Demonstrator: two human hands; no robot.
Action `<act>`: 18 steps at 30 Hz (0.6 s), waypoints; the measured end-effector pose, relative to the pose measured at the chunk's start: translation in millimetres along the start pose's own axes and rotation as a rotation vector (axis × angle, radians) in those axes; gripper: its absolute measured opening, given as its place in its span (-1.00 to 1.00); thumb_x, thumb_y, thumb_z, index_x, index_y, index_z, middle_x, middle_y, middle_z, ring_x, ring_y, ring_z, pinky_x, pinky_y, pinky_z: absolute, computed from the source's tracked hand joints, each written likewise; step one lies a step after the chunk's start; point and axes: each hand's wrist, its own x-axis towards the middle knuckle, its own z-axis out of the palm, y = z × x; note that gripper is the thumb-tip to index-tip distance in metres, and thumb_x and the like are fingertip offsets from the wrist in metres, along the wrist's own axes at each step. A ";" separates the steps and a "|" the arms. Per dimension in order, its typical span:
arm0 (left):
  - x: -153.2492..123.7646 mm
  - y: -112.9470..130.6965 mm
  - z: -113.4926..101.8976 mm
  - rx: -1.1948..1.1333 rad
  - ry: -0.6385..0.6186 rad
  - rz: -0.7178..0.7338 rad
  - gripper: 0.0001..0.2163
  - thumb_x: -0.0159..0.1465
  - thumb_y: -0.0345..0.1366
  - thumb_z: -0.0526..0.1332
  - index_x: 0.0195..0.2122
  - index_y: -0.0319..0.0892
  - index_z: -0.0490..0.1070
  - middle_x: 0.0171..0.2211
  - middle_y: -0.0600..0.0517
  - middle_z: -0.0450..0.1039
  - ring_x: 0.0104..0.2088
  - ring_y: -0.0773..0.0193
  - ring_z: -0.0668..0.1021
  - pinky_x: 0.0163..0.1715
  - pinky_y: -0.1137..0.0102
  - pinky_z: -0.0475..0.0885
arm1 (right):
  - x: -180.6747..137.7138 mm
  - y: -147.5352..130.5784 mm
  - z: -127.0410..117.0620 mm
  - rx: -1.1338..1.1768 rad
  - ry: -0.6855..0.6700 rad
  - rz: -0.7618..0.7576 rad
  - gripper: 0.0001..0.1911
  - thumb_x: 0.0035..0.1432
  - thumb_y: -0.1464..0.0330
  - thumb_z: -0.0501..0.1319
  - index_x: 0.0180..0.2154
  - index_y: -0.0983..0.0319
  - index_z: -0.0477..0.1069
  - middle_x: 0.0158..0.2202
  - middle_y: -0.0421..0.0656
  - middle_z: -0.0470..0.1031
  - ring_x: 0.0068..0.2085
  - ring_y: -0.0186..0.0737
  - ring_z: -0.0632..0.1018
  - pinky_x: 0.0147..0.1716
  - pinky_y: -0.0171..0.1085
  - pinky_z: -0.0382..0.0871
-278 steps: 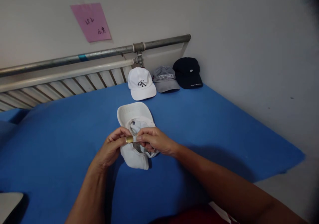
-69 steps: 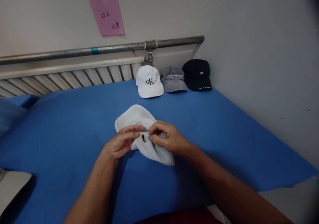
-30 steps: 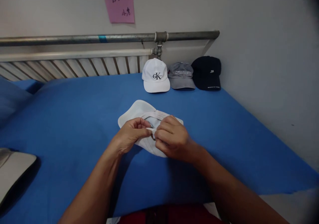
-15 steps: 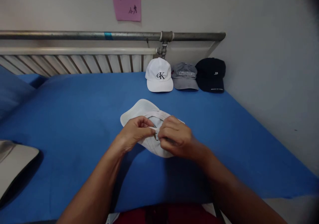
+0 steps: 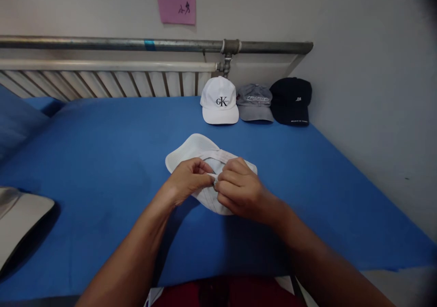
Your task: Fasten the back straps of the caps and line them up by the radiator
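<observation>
A white baseball cap (image 5: pixel 194 148) lies with its inside facing up on the blue cloth, its brim pointing to the upper left. My left hand (image 5: pixel 189 179) pinches the cap's back strap between thumb and fingers. Close against it, my right hand (image 5: pixel 241 186) is closed on the strap from the other side, fingers curled. Between my fingertips a small metal buckle (image 5: pixel 215 184) shows in part; the rest of it is hidden by the right hand.
At the back stand a white cap (image 5: pixel 220 101), a grey cap (image 5: pixel 255 103) and a black cap (image 5: pixel 291 101) in a row on the blue-covered table (image 5: pixel 112 161). Another pale cap (image 5: pixel 25 220) is cut off at the left edge. A radiator (image 5: pixel 136 83) and metal pipe (image 5: pixel 102 43) run along the wall.
My right hand has shifted slightly closer to the left fingertips, covering more of the buckle. The view has tilted a little; the other caps stay put.
</observation>
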 end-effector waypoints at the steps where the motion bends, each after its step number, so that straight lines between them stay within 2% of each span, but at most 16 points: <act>1: 0.0 -0.1 -0.1 0.004 -0.003 0.001 -0.80 -0.07 -0.34 0.31 -0.41 -0.23 0.36 -0.56 0.18 0.28 -0.58 0.47 0.27 -0.57 0.49 0.13 | -0.2 -0.6 -0.1 0.003 0.003 -0.002 -0.75 0.18 0.52 0.10 -0.54 0.23 0.28 -0.53 -0.18 0.38 -0.36 -0.24 0.31 -0.28 -0.18 0.20; 7: 1.0 0.7 -0.6 0.021 0.004 0.003 -0.81 -0.09 -0.34 0.29 -0.43 -0.22 0.35 -0.60 0.18 0.26 -0.60 0.46 0.26 -0.59 0.48 0.12 | -0.5 -1.0 1.2 0.128 -0.040 -0.024 -0.82 0.16 0.53 0.13 -0.48 0.24 0.33 -0.51 -0.17 0.42 -0.33 -0.22 0.38 -0.26 -0.17 0.25; 13: 1.0 -0.5 -0.9 -0.030 0.023 0.021 -0.80 -0.08 -0.33 0.32 -0.43 -0.22 0.35 -0.57 0.17 0.31 -0.59 0.45 0.30 -0.58 0.48 0.16 | -1.1 4.2 4.6 0.206 0.036 0.116 -0.84 0.15 0.54 0.10 -0.41 0.23 0.39 -0.50 -0.18 0.44 -0.39 -0.27 0.40 -0.27 -0.19 0.28; 18: 1.2 -1.6 -1.2 -0.060 0.028 0.019 -0.79 -0.08 -0.35 0.34 -0.43 -0.22 0.35 -0.56 0.16 0.32 -0.58 0.46 0.33 -0.57 0.49 0.18 | -2.1 4.7 4.3 0.187 0.044 0.114 -0.81 0.14 0.55 0.10 -0.44 0.23 0.39 -0.51 -0.18 0.45 -0.40 -0.27 0.41 -0.28 -0.20 0.27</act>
